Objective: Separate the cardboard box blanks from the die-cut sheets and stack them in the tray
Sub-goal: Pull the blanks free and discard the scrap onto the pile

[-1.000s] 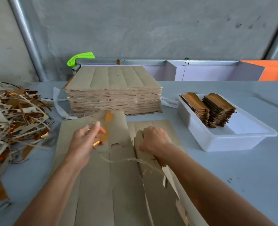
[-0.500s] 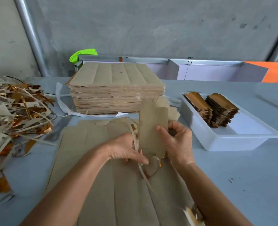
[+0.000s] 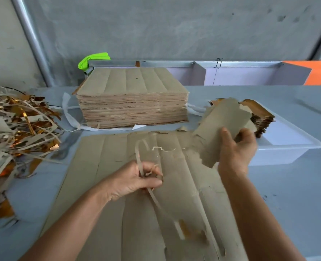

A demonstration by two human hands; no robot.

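Blanks (image 3: 259,117) stacked in tray (image 3: 287,147); right hand (image 3: 236,149) holds blank (image 3: 223,129)

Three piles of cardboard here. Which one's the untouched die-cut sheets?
The tall squared stack of sheets at the table's far middle. The pile at the left is loose trim scrap, and the small stacks in the white tray are already separated blanks.

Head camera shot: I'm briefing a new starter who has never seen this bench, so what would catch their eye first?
Probably the two hands at centre: the right hand holds a freed cardboard blank beside the white tray, while the left hand grips a thin waste strip over the die-cut sheet. Behind them sits a tall stack of sheets, and a tangled scrap pile lies far left.
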